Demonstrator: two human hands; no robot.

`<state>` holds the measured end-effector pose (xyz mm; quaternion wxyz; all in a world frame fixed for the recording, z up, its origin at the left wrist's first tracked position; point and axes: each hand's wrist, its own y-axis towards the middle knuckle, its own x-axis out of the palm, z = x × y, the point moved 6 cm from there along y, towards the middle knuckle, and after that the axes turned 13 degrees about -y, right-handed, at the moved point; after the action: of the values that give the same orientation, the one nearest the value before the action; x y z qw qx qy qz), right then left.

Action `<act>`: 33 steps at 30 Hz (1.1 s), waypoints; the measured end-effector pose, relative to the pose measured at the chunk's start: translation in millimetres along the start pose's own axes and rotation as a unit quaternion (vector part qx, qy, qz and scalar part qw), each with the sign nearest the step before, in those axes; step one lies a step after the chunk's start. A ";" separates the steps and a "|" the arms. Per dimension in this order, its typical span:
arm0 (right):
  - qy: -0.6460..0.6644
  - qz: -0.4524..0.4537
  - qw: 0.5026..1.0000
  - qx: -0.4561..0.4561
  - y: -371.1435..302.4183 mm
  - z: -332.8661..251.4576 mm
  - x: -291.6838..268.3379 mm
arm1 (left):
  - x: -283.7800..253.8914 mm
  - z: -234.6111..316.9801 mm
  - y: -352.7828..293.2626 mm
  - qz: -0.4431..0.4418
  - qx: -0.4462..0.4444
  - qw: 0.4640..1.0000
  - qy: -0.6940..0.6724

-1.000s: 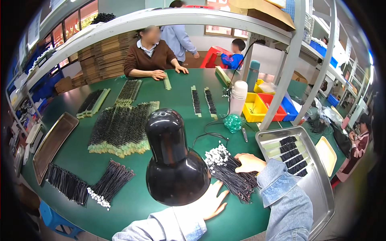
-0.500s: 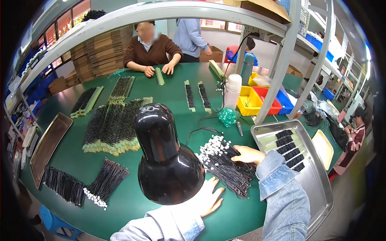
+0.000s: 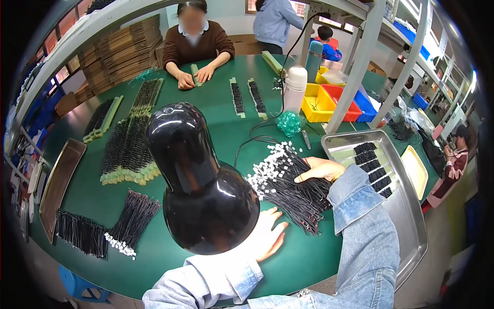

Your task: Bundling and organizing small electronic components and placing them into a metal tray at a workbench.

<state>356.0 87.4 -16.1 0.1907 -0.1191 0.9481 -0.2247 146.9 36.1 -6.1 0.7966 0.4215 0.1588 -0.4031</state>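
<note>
A big pile of black cables (image 3: 288,198) with white connectors (image 3: 267,167) lies on the green table. My right hand (image 3: 325,169) is at the pile's right side, thumb and fingers around some of the cables; the fingertips are hidden among them. Just below the pile, my left hand (image 3: 268,238) rests with its fingers spread and holds nothing. A black lamp head (image 3: 206,190) covers part of that hand. To the right, a metal tray (image 3: 404,226) holds several short rows of black cables (image 3: 371,167) on pale green strips.
Taped rows of black cables (image 3: 126,147) and loose cable bundles (image 3: 135,216) lie left. An empty metal tray (image 3: 57,188) stands at the left edge. Yellow, red and blue bins (image 3: 316,103), a white bottle (image 3: 295,87) and green plastic (image 3: 289,123) are behind. A co-worker (image 3: 198,46) sits opposite.
The view has shifted slightly. My right hand has turned and closed around cables at the pile's right side. My left hand stays below the pile. The co-worker's hands have moved on the green strip.
</note>
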 end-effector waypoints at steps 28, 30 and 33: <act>-0.076 0.035 0.993 0.088 -10.5 3.4 -12.7 | 35.0 -9.7 62.3 0.049 0.034 0.997 0.058; -0.103 0.054 0.983 0.139 -13.5 7.4 -18.0 | 33.6 -8.5 63.4 0.049 0.029 0.997 0.051; 0.081 0.031 0.995 -0.045 -14.3 -7.7 -14.4 | 34.3 -8.9 62.8 0.043 0.029 0.997 0.052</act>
<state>367.7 82.4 1.4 0.1151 -0.0792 0.9729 -0.1842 217.8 45.9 2.4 0.7910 0.4717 0.1702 -0.3506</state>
